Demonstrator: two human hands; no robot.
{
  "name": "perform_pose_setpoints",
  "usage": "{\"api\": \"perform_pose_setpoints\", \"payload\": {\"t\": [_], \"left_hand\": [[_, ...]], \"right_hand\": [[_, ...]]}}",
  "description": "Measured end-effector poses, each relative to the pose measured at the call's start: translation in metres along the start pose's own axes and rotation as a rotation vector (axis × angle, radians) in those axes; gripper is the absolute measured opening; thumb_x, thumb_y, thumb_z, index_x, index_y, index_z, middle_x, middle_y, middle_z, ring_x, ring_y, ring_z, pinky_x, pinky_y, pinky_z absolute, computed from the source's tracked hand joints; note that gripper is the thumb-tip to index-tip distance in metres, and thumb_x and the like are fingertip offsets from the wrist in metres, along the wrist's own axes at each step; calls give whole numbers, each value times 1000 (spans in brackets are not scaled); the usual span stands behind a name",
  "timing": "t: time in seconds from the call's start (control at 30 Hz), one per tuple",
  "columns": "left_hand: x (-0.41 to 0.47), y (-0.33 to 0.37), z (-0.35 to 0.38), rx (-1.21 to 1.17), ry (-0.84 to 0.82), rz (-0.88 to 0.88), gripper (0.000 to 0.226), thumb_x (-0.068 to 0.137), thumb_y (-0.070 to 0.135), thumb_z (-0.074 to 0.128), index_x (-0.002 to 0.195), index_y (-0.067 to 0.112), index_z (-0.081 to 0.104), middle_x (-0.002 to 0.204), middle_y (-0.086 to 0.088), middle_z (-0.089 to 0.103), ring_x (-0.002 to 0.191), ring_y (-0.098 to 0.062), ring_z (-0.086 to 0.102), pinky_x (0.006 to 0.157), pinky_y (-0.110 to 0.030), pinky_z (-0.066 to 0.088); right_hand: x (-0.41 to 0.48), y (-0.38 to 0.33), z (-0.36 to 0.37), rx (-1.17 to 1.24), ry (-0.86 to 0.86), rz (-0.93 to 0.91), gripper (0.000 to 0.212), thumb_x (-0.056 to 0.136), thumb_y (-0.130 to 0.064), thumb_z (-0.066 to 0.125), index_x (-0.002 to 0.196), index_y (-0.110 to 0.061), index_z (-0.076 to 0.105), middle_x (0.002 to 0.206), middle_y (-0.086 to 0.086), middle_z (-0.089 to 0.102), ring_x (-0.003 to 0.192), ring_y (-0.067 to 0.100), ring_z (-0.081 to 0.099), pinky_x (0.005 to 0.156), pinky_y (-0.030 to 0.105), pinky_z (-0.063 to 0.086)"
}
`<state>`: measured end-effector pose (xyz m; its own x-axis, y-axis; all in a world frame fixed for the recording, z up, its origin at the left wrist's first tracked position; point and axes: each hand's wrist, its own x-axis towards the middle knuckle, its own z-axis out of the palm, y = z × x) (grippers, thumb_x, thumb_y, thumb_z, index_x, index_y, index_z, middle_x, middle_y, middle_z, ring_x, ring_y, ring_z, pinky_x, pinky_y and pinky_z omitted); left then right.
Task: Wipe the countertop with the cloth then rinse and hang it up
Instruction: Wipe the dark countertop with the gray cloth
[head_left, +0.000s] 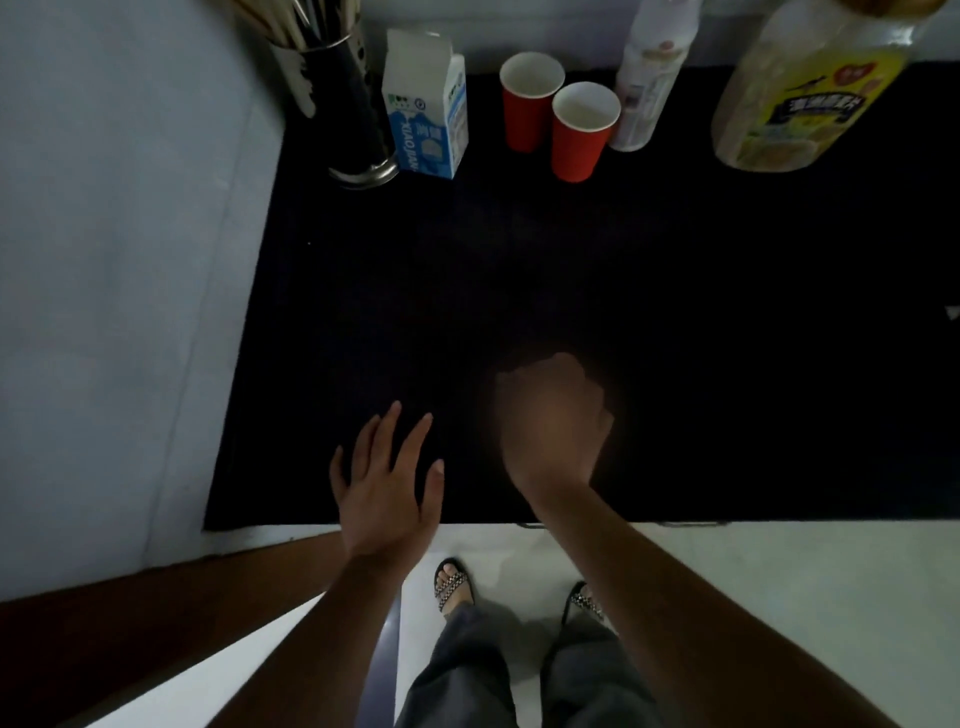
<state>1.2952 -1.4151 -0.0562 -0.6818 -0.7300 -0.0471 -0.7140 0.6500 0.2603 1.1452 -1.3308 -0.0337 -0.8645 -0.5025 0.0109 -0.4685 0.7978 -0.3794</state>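
Utensil holder (340, 98) at back left of black countertop (727, 312); milk carton (427, 104) beside it. Left hand (387, 483) flat near front edge, fingers spread, nothing held. Two red cups (558, 122) at back centre. Right hand (553, 421) blurred, curled into a fist; grip undeterminable. Cloth not discernible against dark surface. White bottle (652, 78) and large yellow-labelled jar (810, 88) at back right.

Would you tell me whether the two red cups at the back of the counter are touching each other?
Cannot tell. In the head view the nearer red cup overlaps the farther red cup, hiding any contact or gap.
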Motion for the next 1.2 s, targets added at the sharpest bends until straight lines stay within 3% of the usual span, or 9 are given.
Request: {"api": "perform_pose_setpoints", "payload": {"t": [0.1,0.23,0.4,0.5,0.7,0.87,1.1,1.2], "left_hand": [[0,1,-5,1,-42,11,53,87,46,34,136,30,43,147,-5,43,136,-26,33,107,-58,24],[0,4,-12,-24,-66,27,54,87,47,32,135,27,48,147,-5,43,135,-30,38,107,-58,23],[2,3,-21,-100,-106,49,57,88,51,29,137,28,47,151,-3,36,138,-29,32,107,-58,19],[11,2,-27,-51,-108,212,51,91,43,33,136,26,48,149,-3,40,134,-27,39,105,-56,25],[41,37,-25,-38,-136,400,48,90,41,38,134,25,51,145,-4,45,130,-26,43,101,-51,34],[56,91,-5,-69,-161,498,42,91,34,53,132,24,53,144,-4,46,130,-26,43,101,-51,32],[82,171,21,-44,-159,457,46,92,39,49,136,27,47,149,-2,38,135,-23,36,106,-53,29],[90,188,29,9,-153,360,48,93,42,41,139,30,41,151,-1,34,136,-22,31,107,-50,26]], "right_hand": [[-33,-18,11,-22,-35,-153,28,86,-47,50,110,-33,55,131,0,46,106,23,47,81,40,41],[-60,15,4,-73,-29,-127,31,85,-47,58,113,-34,55,129,1,49,105,25,51,81,39,43],[-30,69,-20,-84,53,171,33,91,-47,47,118,-30,55,134,6,39,109,32,42,87,43,36],[11,58,-20,-74,92,353,38,92,-50,40,120,-28,54,138,6,33,114,32,37,91,45,33],[-14,47,-13,-76,29,3,37,88,-55,44,116,-34,56,133,1,44,112,26,43,88,41,39],[-39,123,-37,-38,70,94,40,88,-52,48,122,-33,54,135,3,42,117,27,39,93,42,36],[85,197,-72,-41,172,372,40,91,-54,40,120,-30,55,139,4,35,115,33,37,90,44,32],[119,176,-64,-76,108,278,38,91,-53,40,119,-33,55,140,1,35,116,32,38,90,45,34]]}}
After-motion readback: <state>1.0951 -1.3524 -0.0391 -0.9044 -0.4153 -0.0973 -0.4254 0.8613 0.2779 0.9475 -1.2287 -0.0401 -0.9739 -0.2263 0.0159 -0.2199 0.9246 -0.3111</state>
